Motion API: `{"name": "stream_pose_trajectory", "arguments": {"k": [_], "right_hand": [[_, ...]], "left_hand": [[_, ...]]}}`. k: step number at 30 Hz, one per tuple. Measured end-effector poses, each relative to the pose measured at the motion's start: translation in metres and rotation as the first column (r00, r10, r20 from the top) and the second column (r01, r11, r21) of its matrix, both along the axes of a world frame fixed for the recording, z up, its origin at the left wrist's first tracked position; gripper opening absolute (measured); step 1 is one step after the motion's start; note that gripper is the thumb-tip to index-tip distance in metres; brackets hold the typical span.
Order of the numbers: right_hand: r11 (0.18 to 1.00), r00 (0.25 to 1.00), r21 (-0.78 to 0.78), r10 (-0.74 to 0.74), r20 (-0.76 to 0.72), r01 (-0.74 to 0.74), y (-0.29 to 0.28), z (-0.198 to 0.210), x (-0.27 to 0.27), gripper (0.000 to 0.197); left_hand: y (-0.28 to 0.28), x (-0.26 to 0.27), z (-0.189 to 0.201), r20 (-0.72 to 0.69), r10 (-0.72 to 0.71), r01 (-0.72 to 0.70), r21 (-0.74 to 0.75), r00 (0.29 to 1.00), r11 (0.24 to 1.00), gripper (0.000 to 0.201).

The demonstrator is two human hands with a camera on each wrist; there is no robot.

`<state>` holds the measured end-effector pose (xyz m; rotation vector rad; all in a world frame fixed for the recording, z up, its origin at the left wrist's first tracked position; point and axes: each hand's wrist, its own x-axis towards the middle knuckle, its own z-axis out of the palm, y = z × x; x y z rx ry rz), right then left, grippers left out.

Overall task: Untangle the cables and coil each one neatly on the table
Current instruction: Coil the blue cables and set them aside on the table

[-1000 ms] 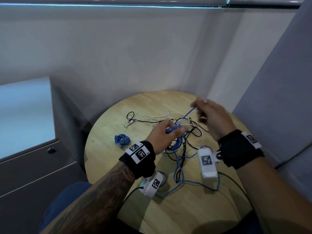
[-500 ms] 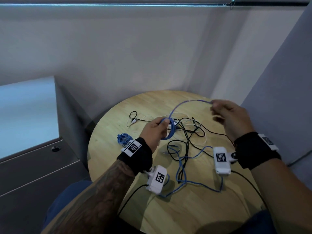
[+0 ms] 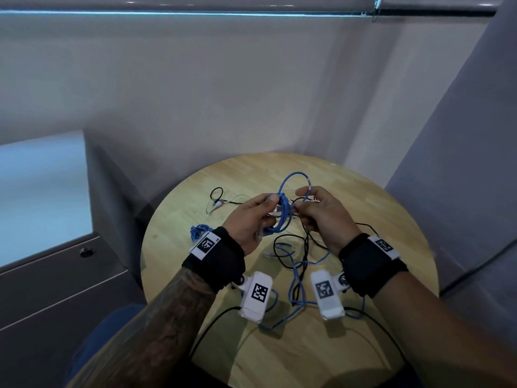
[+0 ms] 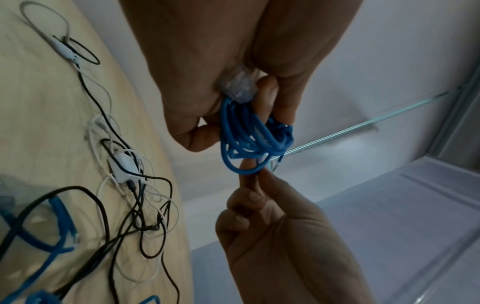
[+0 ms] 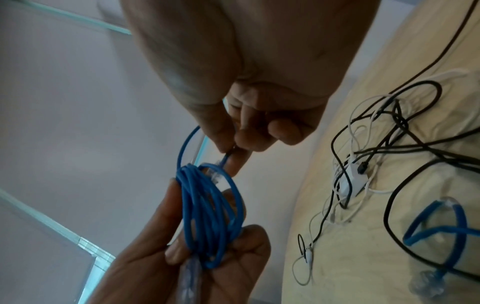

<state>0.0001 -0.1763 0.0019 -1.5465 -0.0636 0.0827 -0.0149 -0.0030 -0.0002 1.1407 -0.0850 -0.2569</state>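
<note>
My left hand grips a thin blue cable wound into a small coil, held above the round table. In the left wrist view a clear plug sits at the top of that coil, against the palm. My right hand pinches the cable's free end just beside the coil, and one loose loop arcs up between the hands. Below them a tangle of black and white cables lies on the wood with a thicker blue cable running through it.
A small finished blue coil lies at the table's left edge. A white adapter box sits within the tangle. A grey cabinet stands to the left, with walls close behind and to the right.
My right hand has swung left from its outstretched place to meet the left hand, carrying the blue cable's end round into one more loop. The left hand has kept hold of the coil.
</note>
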Motion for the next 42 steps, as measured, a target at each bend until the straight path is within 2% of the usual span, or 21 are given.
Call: {"name": "stream_pose_trajectory", "arguments": {"k": [4, 6, 8, 11, 14, 17, 22, 24, 26, 28, 32, 36, 39, 41, 42], "right_hand": [[0.993, 0.999, 0.115, 0.033, -0.041, -0.028, 0.006, 0.001, -0.007, 0.019], [0.992, 0.996, 0.104, 0.078, -0.036, -0.074, 0.011, 0.002, -0.012, 0.028], [0.986, 0.993, 0.122, 0.117, -0.034, -0.112, 0.015, 0.005, -0.016, 0.053], [0.971, 0.987, 0.183, 0.159, 0.002, -0.157, 0.020, 0.007, -0.021, 0.088], [0.957, 0.979, 0.209, 0.204, 0.013, -0.202, 0.024, 0.008, -0.028, 0.102], [0.970, 0.981, 0.146, 0.192, 0.027, -0.194, 0.028, 0.009, -0.031, 0.091], [0.992, 0.992, 0.123, -0.016, 0.127, 0.000, 0.030, 0.017, -0.030, 0.033], [0.997, 0.978, 0.047, -0.074, 0.194, 0.066, 0.029, 0.016, -0.028, 0.021], [0.992, 0.962, -0.031, -0.110, 0.252, 0.122, 0.028, 0.012, -0.026, 0.029], [0.976, 0.944, -0.103, -0.154, 0.291, 0.191, 0.026, 0.009, -0.022, 0.038], [0.946, 0.916, -0.143, -0.232, 0.329, 0.291, 0.018, 0.010, -0.013, 0.015], [0.926, 0.905, -0.238, -0.186, 0.383, 0.291, 0.015, 0.005, -0.011, 0.014], [0.911, 0.868, -0.267, -0.163, 0.469, 0.315, 0.016, 0.007, -0.015, 0.009], [0.946, 0.877, -0.177, -0.169, 0.451, 0.273, 0.016, 0.013, -0.019, 0.014], [0.966, 0.900, -0.094, -0.187, 0.393, 0.242, 0.016, 0.016, -0.020, 0.018]], "left_hand": [[-0.001, 0.000, -0.001, -0.043, -0.083, 0.081, -0.060, 0.996, 0.995, 0.028], [0.000, -0.002, 0.000, -0.048, -0.175, 0.167, -0.137, 0.983, 0.976, 0.028], [0.001, -0.004, 0.004, -0.058, -0.235, 0.219, -0.205, 0.970, 0.954, 0.024], [0.002, -0.005, 0.007, -0.099, -0.221, 0.192, -0.241, 0.970, 0.951, 0.024], [0.003, -0.004, 0.007, -0.120, -0.256, 0.217, -0.266, 0.959, 0.939, 0.032], [0.002, -0.007, 0.008, -0.118, -0.245, 0.208, -0.265, 0.962, 0.942, 0.029], [-0.010, -0.008, 0.007, 0.021, -0.154, 0.155, -0.149, 0.988, 0.977, 0.023], [-0.015, -0.009, 0.004, 0.039, -0.078, 0.082, -0.123, 0.996, 0.989, 0.029], [-0.019, -0.009, 0.002, 0.081, 0.002, 0.005, -0.080, 0.997, 0.997, 0.034], [-0.023, -0.009, 0.000, 0.143, 0.052, -0.052, -0.005, 0.988, 0.999, 0.030], [-0.030, -0.013, -0.003, 0.224, 0.085, -0.116, 0.127, 0.971, 0.985, 0.022], [-0.029, -0.013, -0.006, 0.283, 0.095, -0.178, 0.286, 0.954, 0.942, 0.023], [-0.028, -0.011, -0.005, 0.232, 0.173, -0.225, 0.219, 0.957, 0.950, 0.011], [-0.025, -0.009, -0.003, 0.176, 0.194, -0.222, 0.155, 0.965, 0.963, 0.010], [-0.023, -0.008, -0.002, 0.167, 0.187, -0.210, 0.128, 0.968, 0.969, 0.010]]}}
